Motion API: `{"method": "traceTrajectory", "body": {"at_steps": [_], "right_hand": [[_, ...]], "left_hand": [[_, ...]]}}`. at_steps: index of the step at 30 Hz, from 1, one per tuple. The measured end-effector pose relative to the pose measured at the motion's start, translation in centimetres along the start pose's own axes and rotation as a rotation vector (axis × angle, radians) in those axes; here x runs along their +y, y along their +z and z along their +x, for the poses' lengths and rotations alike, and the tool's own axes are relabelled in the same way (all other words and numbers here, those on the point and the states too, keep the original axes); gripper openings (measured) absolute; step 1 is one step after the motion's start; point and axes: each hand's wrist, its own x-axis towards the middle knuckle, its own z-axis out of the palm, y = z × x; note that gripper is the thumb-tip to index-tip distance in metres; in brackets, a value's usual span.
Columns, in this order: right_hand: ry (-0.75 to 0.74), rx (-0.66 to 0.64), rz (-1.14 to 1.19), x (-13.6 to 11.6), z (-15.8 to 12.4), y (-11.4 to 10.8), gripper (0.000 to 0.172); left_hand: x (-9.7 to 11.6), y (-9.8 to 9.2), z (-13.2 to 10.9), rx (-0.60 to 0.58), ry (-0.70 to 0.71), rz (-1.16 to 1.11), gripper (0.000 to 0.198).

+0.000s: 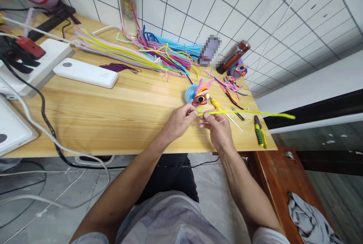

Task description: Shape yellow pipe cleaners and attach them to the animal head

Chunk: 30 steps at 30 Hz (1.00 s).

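Note:
A long yellow pipe cleaner [255, 112] stretches out to the right from between my hands. My left hand [181, 120] pinches its short left end, fingers closed. Close beside it, my right hand [217, 125] grips the same pipe cleaner between thumb and fingers. Just beyond my hands sits a small figure made of pipe cleaners [198, 94], with a blue coiled body, pink pointed ears and a large dark eye. A yellow-handled tool [216, 104] lies to the right of the figure, partly behind the pipe cleaner.
Bundled pipe cleaners [119, 51] lie along the wall. A power bank [85, 72], a power strip [51, 62] and cables occupy the left. Green-and-yellow pliers [259, 132] rest near the right edge. A glass bottle [127, 7] and a reddish flask [234, 56] are at the back.

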Motion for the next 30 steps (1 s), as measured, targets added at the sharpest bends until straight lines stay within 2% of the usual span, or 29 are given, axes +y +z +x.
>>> {"method": "traceTrajectory", "body": {"at_steps": [5, 13, 24, 27, 29, 30], "right_hand": [[-0.011, 0.032, 0.023, -0.7, 0.0, 0.1, 0.032], [-0.029, 0.067, 0.037, -1.1, -0.1, 0.5, 0.028], [0.013, 0.024, 0.025, -0.6, -0.4, -0.4, 0.041], [0.020, -0.014, -0.070, 0.1, -0.6, -0.9, 0.041], [-0.109, 0.005, -0.263, 0.3, -0.9, -1.6, 0.036], [-0.243, 0.049, -0.398, 0.2, -1.1, -1.9, 0.032]], "left_hand": [[0.0, 0.0, -0.3, -0.036, 0.074, -0.001, 0.015], [0.2, 0.3, -0.5, -0.037, 0.067, -0.012, 0.016], [0.6, 0.5, -0.6, -0.040, 0.030, 0.049, 0.016], [0.8, 0.4, -0.7, -0.036, 0.025, 0.097, 0.015], [0.9, 0.3, -0.7, -0.032, 0.015, 0.111, 0.014], [0.9, 0.2, -0.7, -0.036, 0.011, 0.108, 0.013]]}}
